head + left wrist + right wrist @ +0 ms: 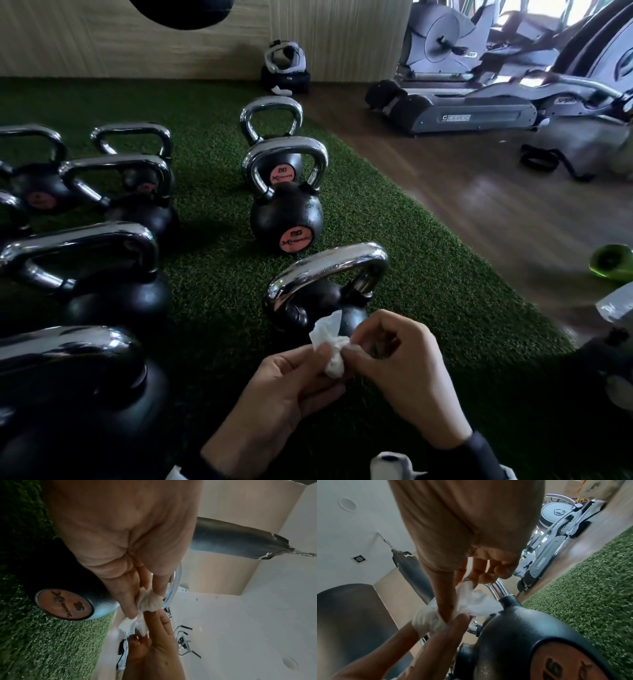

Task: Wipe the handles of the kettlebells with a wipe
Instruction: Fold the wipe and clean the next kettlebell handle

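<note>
Several black kettlebells with chrome handles stand on green turf (212, 212). The nearest kettlebell (318, 308) sits just beyond my hands, its handle (329, 267) bare and wet-looking. A crumpled white wipe (330, 346) is pinched between both hands: my left hand (294, 377) holds its lower part, my right hand (394, 356) its right side. In the left wrist view the wipe (150, 603) bunches between thumb and fingers. In the right wrist view the wipe (471, 601) hangs beside the kettlebell (522, 628) and its handle (498, 589).
Two kettlebells marked 20 (287, 219) stand in line behind the nearest one; more (102, 274) crowd the left. Wood floor (479, 205) and exercise machines (479, 85) lie at the right. A green object (611, 263) sits at the right edge. A punching bag (412, 572) hangs nearby.
</note>
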{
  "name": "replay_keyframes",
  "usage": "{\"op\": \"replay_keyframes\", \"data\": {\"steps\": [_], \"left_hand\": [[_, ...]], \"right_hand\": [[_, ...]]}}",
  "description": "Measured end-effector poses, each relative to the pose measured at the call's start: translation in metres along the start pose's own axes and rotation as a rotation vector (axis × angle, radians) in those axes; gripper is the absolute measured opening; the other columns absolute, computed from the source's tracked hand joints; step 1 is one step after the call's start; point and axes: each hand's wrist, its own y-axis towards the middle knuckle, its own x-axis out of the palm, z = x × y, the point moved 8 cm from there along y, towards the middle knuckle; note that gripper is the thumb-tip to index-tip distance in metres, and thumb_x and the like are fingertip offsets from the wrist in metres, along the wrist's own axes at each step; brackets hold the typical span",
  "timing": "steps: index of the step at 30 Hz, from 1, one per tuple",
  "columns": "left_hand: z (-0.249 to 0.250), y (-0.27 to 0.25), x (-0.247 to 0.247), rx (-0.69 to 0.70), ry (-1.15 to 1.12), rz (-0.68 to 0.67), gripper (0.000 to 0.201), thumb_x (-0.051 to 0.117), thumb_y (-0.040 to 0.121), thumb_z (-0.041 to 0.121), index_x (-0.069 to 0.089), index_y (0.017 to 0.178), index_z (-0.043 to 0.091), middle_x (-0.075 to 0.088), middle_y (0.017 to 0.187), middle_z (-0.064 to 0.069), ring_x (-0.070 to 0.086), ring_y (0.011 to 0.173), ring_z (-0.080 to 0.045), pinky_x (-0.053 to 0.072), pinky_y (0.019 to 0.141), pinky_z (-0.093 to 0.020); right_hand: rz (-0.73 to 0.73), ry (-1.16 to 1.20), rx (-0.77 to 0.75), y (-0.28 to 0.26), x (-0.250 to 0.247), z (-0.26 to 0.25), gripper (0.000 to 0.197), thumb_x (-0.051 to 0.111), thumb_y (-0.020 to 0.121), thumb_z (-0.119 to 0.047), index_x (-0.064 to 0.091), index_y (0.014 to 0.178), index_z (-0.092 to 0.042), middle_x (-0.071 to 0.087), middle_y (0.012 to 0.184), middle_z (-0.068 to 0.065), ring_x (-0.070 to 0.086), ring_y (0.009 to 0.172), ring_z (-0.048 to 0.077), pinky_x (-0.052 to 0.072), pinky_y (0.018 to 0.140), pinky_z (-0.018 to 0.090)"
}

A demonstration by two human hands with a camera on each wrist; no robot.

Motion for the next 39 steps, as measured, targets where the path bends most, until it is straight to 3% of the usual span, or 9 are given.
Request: {"op": "replay_keyframes", "data": {"steps": [4,7,11,14,17,23,32,36,39], "left_hand": [[0.022,-0.004,-0.002,0.219,0.051,0.054,0.023,0.077,0.083,0.025,0.083,0.098,0.009,0.079,0.104,-0.018,0.077,0.097,-0.024,0.062,0.086,-0.027],[0.061,-0.026,-0.003,0.557,0.422,0.178,0.007,0.079,0.091,0.021,0.083,0.089,0.015,0.08,0.086,-0.004,0.076,0.083,-0.012,0.057,0.078,-0.019],[0.116,-0.061,0.019,1.045,0.856,0.401,0.029,0.07,0.098,0.008,0.074,0.126,0.015,0.078,0.11,0.006,0.076,0.1,-0.008,0.061,0.085,-0.024],[0.144,-0.053,0.046,1.275,1.142,0.428,0.03,0.07,0.095,0.004,0.074,0.125,0.009,0.076,0.118,0.003,0.073,0.106,-0.009,0.058,0.094,-0.026],[0.157,-0.023,0.061,1.223,1.296,0.355,0.025,0.071,0.094,0.011,0.078,0.119,0.011,0.078,0.11,0.003,0.074,0.099,-0.011,0.059,0.088,-0.031],[0.151,-0.014,0.083,1.18,1.41,0.18,0.023,0.066,0.091,0.01,0.081,0.106,0.02,0.08,0.104,0.007,0.075,0.093,-0.008,0.062,0.08,-0.031],[0.151,-0.028,0.05,1.222,1.338,0.227,0.027,0.075,0.091,0.007,0.08,0.116,0.016,0.078,0.116,0.007,0.073,0.107,-0.002,0.057,0.094,-0.022],[0.151,-0.029,-0.005,1.118,1.037,0.39,0.021,0.074,0.097,0.019,0.079,0.118,0.021,0.077,0.113,0.012,0.073,0.098,0.006,0.061,0.08,-0.027],[0.129,-0.038,-0.015,1.155,0.937,0.416,0.025,0.072,0.097,0.009,0.076,0.121,0.015,0.075,0.119,0.011,0.072,0.109,0.001,0.06,0.092,-0.025]], "right_hand": [[-0.247,0.103,-0.047,0.009,-0.003,-0.003,0.026,0.091,0.075,-0.017,0.074,0.092,-0.025,0.076,0.089,-0.003,0.071,0.081,0.012,0.057,0.074,0.027],[0.011,0.245,0.036,0.031,-0.039,0.032,0.031,0.088,0.077,-0.01,0.07,0.099,-0.022,0.075,0.097,0.006,0.072,0.091,0.027,0.058,0.081,0.034],[0.064,0.36,0.187,0.065,-0.014,0.074,0.056,0.094,0.069,-0.033,0.068,0.119,-0.03,0.076,0.117,0.001,0.071,0.112,0.02,0.058,0.098,0.045],[0.013,0.378,0.173,0.08,0.018,0.079,0.046,0.092,0.071,-0.031,0.072,0.111,-0.021,0.079,0.108,0.003,0.074,0.105,0.018,0.057,0.099,0.047],[0.079,0.381,0.18,0.081,0.023,0.088,0.029,0.088,0.077,-0.011,0.073,0.102,-0.015,0.08,0.098,0.006,0.075,0.091,0.017,0.059,0.09,0.043],[0.089,0.427,0.177,0.079,0.027,0.094,0.028,0.086,0.08,-0.012,0.074,0.104,-0.018,0.08,0.1,0.004,0.075,0.095,0.019,0.059,0.087,0.041],[0.08,0.387,0.141,0.079,0.027,0.094,0.028,0.087,0.078,-0.023,0.073,0.103,-0.022,0.079,0.099,0.002,0.075,0.095,0.02,0.059,0.088,0.042],[0.081,0.41,0.148,0.079,0.027,0.096,0.025,0.086,0.081,-0.015,0.073,0.102,-0.016,0.079,0.097,0.004,0.074,0.09,0.014,0.058,0.081,0.032],[0.087,0.437,0.135,0.076,0.025,0.093,0.025,0.086,0.081,-0.015,0.073,0.103,-0.012,0.079,0.097,0.006,0.074,0.089,0.013,0.058,0.078,0.026]]}}
